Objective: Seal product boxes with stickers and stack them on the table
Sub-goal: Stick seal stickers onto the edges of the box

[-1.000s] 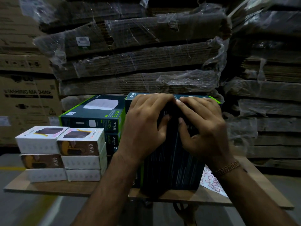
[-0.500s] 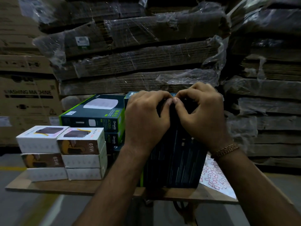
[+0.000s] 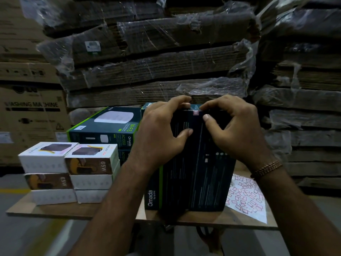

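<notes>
A dark Omada box (image 3: 195, 174) stands on end on the wooden table (image 3: 55, 209), its printed back toward me. A small pink-edged sticker (image 3: 195, 113) sits at its top edge. My left hand (image 3: 162, 133) grips the box's upper left, fingers curled over the top and thumb on the face. My right hand (image 3: 234, 130) grips the upper right, thumb pressing just right of the sticker. A sticker sheet (image 3: 245, 198) lies on the table to the right.
Two more Omada boxes (image 3: 105, 130) are stacked behind on the left. Several white 65W boxes (image 3: 72, 172) are stacked at the table's left end. Shrink-wrapped flat cardboard (image 3: 156, 71) fills the background, with a washing machine carton (image 3: 31, 115) at far left.
My hands have moved apart along the box's top edge, uncovering the sticker there. The box stands a bit more upright.
</notes>
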Demonstrator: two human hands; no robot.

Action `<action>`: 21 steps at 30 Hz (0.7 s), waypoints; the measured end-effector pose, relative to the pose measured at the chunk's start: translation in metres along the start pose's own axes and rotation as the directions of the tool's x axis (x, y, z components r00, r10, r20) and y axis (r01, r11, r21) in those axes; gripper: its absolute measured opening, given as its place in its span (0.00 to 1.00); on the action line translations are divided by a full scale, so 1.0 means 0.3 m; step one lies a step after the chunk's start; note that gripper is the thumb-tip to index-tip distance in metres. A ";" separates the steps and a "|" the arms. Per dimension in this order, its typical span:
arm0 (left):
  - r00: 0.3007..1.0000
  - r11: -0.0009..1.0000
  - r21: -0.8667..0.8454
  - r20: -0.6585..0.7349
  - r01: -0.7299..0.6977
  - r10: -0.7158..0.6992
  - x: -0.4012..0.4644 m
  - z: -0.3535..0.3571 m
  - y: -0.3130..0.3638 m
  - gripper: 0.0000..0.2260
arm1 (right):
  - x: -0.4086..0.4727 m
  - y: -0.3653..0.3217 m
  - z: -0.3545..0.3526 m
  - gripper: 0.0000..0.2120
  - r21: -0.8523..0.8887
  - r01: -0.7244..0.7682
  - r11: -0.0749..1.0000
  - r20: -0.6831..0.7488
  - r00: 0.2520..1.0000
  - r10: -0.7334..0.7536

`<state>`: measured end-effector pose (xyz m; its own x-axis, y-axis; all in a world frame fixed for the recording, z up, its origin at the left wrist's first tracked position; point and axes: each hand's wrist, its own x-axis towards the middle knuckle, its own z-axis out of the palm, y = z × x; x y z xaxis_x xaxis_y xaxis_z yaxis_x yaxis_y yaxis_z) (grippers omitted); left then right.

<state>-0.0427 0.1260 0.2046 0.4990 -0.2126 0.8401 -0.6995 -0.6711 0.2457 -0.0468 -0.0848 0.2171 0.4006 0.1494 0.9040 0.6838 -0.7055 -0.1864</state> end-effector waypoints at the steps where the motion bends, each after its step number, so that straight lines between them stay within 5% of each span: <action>1: 1.000 1.000 -0.001 -0.009 0.000 0.000 -0.004 0.002 0.000 0.30 | -0.002 0.002 -0.007 0.08 0.007 -0.002 1.000 -0.001 1.000 0.002; 7: 0.982 0.976 0.213 -0.191 0.049 -0.008 -0.060 0.046 0.033 0.17 | -0.042 0.000 -0.040 0.11 -0.023 0.034 0.999 0.002 0.999 -0.034; 11: 0.905 0.982 -0.009 -0.385 0.190 -0.179 -0.075 0.029 0.044 0.20 | -0.088 0.035 -0.072 0.17 -0.145 -0.037 0.989 -0.023 0.999 0.034; 16: 0.886 0.868 -0.266 -0.086 0.420 -0.456 -0.084 -0.017 0.026 0.54 | -0.143 0.059 -0.105 0.29 -0.025 -0.106 0.994 0.117 0.987 0.108; 21: 0.879 0.836 -0.299 0.017 0.460 -0.477 -0.058 -0.060 0.003 0.61 | -0.144 0.049 -0.122 0.26 -0.020 -0.068 0.998 0.031 0.997 0.068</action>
<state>-0.0612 0.1418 0.1990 0.7808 0.1216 0.6128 -0.5085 -0.4462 0.7364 -0.0763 -0.1268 0.1895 0.4653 0.1226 0.8766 0.6428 -0.7276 -0.2394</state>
